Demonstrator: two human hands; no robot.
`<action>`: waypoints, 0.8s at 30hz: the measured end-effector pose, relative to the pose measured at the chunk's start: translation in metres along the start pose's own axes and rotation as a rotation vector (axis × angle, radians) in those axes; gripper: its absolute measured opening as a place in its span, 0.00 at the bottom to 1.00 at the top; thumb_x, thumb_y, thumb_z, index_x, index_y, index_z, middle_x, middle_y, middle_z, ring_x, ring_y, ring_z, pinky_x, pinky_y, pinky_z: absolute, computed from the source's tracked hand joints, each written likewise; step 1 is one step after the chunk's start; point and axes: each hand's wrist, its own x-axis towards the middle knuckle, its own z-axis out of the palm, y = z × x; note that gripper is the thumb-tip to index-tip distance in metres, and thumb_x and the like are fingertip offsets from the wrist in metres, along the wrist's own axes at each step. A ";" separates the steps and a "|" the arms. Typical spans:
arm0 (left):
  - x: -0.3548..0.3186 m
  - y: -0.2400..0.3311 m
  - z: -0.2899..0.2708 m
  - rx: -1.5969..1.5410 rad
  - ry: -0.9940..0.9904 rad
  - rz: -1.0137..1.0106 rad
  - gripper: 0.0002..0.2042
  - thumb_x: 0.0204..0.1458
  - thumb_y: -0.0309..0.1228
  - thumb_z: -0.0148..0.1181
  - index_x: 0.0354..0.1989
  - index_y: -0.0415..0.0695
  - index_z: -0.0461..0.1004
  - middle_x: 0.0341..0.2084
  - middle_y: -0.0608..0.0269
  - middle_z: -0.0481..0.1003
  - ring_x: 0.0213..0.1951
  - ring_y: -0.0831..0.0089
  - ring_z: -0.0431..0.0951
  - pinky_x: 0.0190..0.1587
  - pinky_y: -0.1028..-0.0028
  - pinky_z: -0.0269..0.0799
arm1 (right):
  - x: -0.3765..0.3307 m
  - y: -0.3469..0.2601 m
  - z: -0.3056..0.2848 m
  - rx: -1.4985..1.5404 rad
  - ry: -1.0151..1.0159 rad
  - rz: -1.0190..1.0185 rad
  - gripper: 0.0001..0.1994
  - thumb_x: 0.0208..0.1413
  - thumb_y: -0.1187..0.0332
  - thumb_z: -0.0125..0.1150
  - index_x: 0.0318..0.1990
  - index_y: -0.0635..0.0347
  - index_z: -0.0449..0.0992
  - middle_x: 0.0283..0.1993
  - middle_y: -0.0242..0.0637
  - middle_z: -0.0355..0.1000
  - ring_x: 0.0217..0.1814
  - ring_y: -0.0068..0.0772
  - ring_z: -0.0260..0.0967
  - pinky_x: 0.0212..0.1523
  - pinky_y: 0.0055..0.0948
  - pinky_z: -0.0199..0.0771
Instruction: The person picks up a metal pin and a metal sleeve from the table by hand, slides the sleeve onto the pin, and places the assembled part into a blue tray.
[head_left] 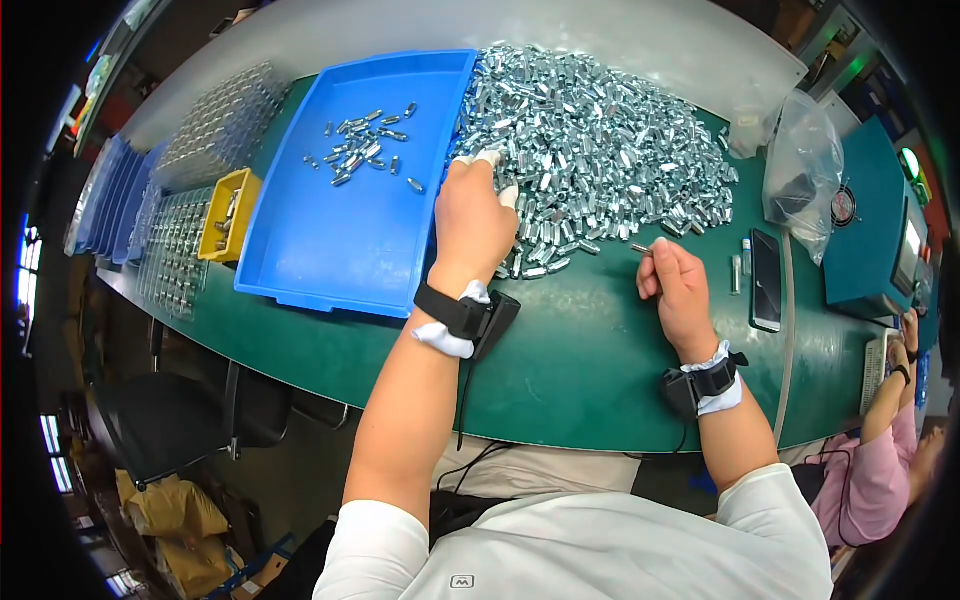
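A large heap of small shiny metal hex fittings (610, 140) lies on the green table. My left hand (470, 220), white covers on its fingertips, reaches into the heap's left edge beside the blue tray (330, 250). Its thumb and forefinger are apart, with fittings around them; whether it touches one is hard to see. Several loose fittings (362, 140) lie in the tray's far part. To the right, in front of the heap, my right hand (677, 290) pinches a slim metal pin (641, 249) between thumb and forefinger, above the table.
A yellow bin (229, 215) of metal parts stands left of the tray, near clear racks (172, 245) of fittings. At right are a phone (766, 280), small tubes (736, 274), a plastic bag (803, 170) and a teal machine (870, 220). Another person's arm (885, 390) rests by a keyboard.
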 end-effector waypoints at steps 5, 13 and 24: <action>0.003 -0.003 0.004 0.115 -0.094 0.045 0.15 0.46 0.19 0.56 0.45 0.35 0.73 0.37 0.42 0.73 0.39 0.45 0.75 0.41 0.56 0.72 | -0.002 -0.001 0.001 -0.008 -0.011 0.002 0.21 0.69 0.56 0.44 0.26 0.60 0.66 0.19 0.27 0.59 0.22 0.20 0.56 0.25 0.21 0.59; 0.002 0.001 0.001 -0.056 0.004 0.065 0.09 0.49 0.22 0.57 0.40 0.35 0.75 0.33 0.44 0.75 0.36 0.49 0.75 0.38 0.60 0.72 | -0.002 0.000 0.001 -0.020 -0.013 0.002 0.20 0.69 0.57 0.45 0.26 0.60 0.67 0.19 0.27 0.60 0.22 0.19 0.56 0.25 0.20 0.59; -0.026 0.066 0.002 -0.976 -0.720 -0.371 0.06 0.58 0.25 0.56 0.42 0.37 0.74 0.31 0.61 0.78 0.29 0.80 0.76 0.32 0.80 0.71 | -0.001 0.001 -0.001 0.005 -0.006 0.033 0.20 0.68 0.57 0.46 0.27 0.61 0.68 0.19 0.26 0.61 0.21 0.16 0.57 0.25 0.19 0.59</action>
